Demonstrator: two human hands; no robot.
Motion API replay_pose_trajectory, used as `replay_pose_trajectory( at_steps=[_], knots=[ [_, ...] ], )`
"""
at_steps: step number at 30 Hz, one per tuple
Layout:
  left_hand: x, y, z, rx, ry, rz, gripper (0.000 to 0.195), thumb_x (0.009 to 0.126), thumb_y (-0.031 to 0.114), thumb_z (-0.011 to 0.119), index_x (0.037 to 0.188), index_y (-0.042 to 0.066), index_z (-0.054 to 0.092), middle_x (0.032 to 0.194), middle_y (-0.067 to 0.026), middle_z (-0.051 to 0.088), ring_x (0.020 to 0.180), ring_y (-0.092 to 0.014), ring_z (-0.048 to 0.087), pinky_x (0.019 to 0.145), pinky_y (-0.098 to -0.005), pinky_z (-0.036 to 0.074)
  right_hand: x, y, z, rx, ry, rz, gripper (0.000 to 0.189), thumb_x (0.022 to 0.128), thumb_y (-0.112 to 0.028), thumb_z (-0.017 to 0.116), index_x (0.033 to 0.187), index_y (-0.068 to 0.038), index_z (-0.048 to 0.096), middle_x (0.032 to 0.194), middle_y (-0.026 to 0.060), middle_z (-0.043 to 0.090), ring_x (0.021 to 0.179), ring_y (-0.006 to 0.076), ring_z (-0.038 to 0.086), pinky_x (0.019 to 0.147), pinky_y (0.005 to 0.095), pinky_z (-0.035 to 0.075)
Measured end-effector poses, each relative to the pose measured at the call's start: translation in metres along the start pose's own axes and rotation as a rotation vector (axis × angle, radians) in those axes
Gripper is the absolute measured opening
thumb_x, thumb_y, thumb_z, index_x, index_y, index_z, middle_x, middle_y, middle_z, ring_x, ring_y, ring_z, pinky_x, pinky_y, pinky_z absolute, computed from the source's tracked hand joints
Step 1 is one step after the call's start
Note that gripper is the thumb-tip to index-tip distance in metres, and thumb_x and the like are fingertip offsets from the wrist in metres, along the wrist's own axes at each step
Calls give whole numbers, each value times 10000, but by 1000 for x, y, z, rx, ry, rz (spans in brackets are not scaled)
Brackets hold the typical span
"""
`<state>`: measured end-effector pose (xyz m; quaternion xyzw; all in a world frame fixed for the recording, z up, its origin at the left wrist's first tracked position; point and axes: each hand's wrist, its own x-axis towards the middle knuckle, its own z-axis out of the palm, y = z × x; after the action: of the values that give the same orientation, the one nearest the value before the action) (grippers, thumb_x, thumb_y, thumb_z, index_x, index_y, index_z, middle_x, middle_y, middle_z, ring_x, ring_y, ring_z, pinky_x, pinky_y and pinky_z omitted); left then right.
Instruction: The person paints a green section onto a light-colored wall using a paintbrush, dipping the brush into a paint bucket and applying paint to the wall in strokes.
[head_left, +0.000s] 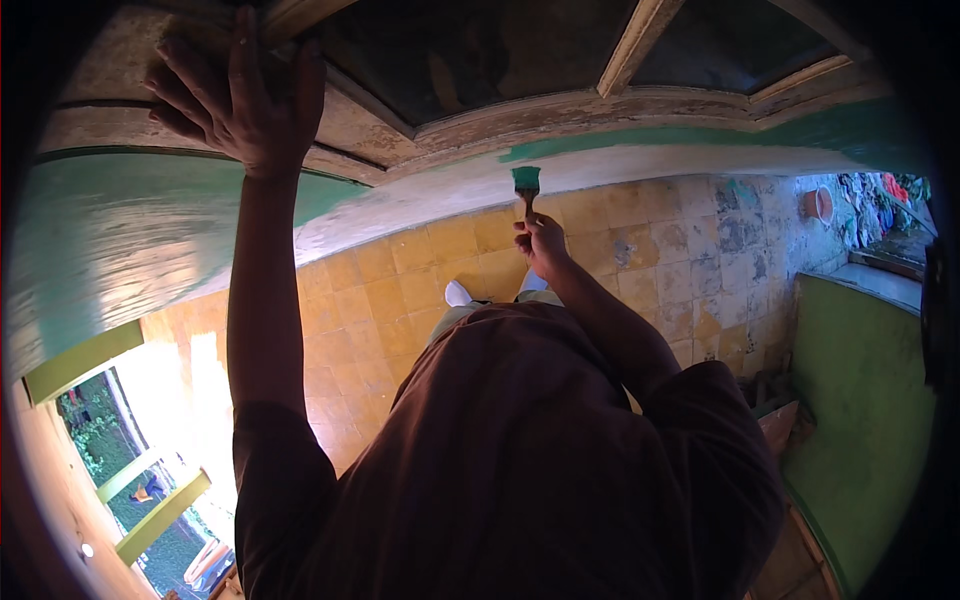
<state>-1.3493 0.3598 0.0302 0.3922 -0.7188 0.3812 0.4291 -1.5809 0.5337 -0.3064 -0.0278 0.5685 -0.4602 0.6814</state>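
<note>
My right hand (541, 244) grips the handle of a paintbrush (527, 184), whose bristles are loaded with green paint and point at the lower wall. My left hand (244, 109) is raised with fingers spread, resting on or against the worn wooden frame (360, 131) at the upper left. Dark glass panes (495, 60) sit in this frame. Below it the wall (435, 187) is whitish, with a green painted band (645, 139) along the frame's lower edge and a larger glossy green area (135, 217) at the left.
Yellow floor tiles (405, 281), worn and stained at the right, lie under my feet. A bucket (819, 205) stands at the far right. A green low wall (862, 405) is at the lower right, with pieces of debris beside it. Bright openings with green bars (165, 517) are at the lower left.
</note>
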Motion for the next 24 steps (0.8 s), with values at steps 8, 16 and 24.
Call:
replay_pose_trajectory(
  at_steps=[8,16,24],
  knots=[
    [-4,-3,0,1,10,-2,656,773,572,643,1271,150,575,1497,-288,150,1413,-428,11,1086,-550,-101,-54,-30,25,8,-161,-99,274,936,-218,560,1129,-38,486,907,104,619,550,150,561,482,265,411],
    [-1,-1,1,2,9,-1,642,772,556,650,1260,145,582,1494,-292,154,1412,-431,15,1078,-564,-107,-40,-14,28,-1,-81,7,259,942,-219,550,1114,-39,477,915,102,616,561,150,562,481,268,412],
    [-2,-2,1,-11,20,4,635,772,552,651,1256,146,586,1492,-289,170,1413,-428,16,1084,-547,-110,-89,-37,36,-9,-220,-144,255,942,-205,546,1113,-31,474,918,110,613,553,151,567,463,264,411]
  ],
)
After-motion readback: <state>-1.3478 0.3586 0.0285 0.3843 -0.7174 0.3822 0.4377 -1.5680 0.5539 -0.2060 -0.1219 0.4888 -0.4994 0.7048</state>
